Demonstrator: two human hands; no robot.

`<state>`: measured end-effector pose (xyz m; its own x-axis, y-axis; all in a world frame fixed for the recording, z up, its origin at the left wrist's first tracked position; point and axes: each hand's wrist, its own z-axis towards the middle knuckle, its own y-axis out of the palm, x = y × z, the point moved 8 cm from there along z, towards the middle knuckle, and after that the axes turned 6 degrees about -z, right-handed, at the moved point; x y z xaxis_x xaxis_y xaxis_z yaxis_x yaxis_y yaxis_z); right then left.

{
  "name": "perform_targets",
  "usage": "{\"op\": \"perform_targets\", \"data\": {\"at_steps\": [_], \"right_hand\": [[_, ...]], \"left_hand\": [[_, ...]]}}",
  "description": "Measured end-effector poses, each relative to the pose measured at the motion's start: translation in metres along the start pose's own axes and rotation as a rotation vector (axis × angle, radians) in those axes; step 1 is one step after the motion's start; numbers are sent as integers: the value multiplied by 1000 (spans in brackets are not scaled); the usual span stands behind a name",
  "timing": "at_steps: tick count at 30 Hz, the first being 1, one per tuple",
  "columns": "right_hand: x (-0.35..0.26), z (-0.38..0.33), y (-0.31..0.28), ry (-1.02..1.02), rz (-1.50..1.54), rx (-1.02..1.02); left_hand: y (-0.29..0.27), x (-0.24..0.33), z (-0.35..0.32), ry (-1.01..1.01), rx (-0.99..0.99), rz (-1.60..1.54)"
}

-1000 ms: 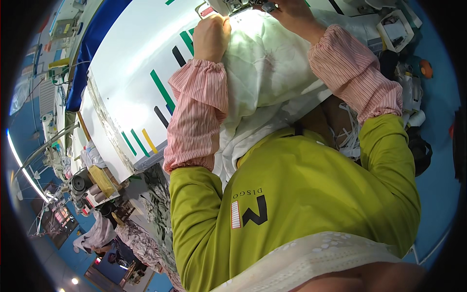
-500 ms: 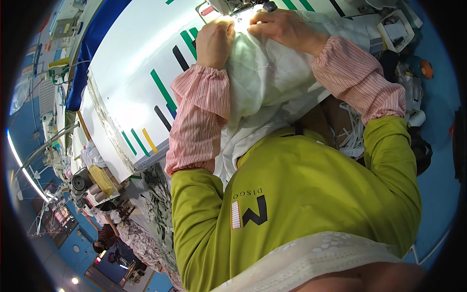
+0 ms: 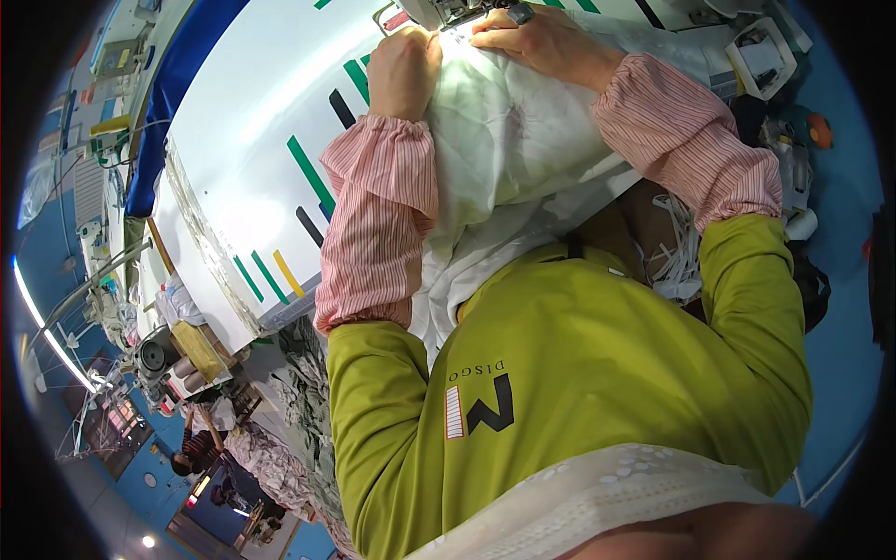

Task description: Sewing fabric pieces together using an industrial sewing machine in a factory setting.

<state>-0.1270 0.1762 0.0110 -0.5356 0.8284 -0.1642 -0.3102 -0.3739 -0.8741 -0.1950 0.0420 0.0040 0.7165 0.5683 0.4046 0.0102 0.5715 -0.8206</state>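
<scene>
A thin white fabric (image 3: 513, 140) drapes from under the sewing machine head (image 3: 446, 13) down over the table's front edge toward my lap. My left hand (image 3: 401, 77) is closed on the fabric's left edge, just left of the lit needle area. On the other side, my right hand (image 3: 551, 45) pinches the same fabric close to the presser foot, its fingertips pointing left. Glare from the machine lamp washes out the stitching spot, and the fingertips of the left hand are partly hidden.
The white table top (image 3: 243, 121) carries green, black and yellow strips. A white open box (image 3: 761, 58) stands at the far right. White scraps (image 3: 674, 247) hang below the table's right side. Crumpled grey cloth (image 3: 303, 392) lies at lower left, and another person (image 3: 196, 448) works beyond it.
Both hands have shifted slightly left and farther away, still holding the white fabric, which has moved along with them toward the machine.
</scene>
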Motion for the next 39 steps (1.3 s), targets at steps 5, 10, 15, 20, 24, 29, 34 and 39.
{"op": "perform_targets", "data": {"at_steps": [5,10,15,20,24,29,34,39], "right_hand": [[6,-1,-1,-28,-18,63],[8,5,-5,1,-95,109],[7,6,-12,52,-84,117],[-10,17,1,-157,-101,25],[-1,2,0,-99,-95,24],[20,-59,-18,-109,-140,-128],[15,-89,-34,-65,-203,-225],[7,-93,-48,48,-139,-305]], "left_hand": [[4,-13,8,-70,-68,61],[2,-18,15,-83,-31,32],[2,-20,12,-74,37,46],[-7,-21,13,-83,68,-132],[-17,-9,-48,-370,-238,-396],[-45,58,-227,-238,-269,-576],[7,-2,-369,-608,-540,-142],[56,-56,-424,-753,-216,-431]]}}
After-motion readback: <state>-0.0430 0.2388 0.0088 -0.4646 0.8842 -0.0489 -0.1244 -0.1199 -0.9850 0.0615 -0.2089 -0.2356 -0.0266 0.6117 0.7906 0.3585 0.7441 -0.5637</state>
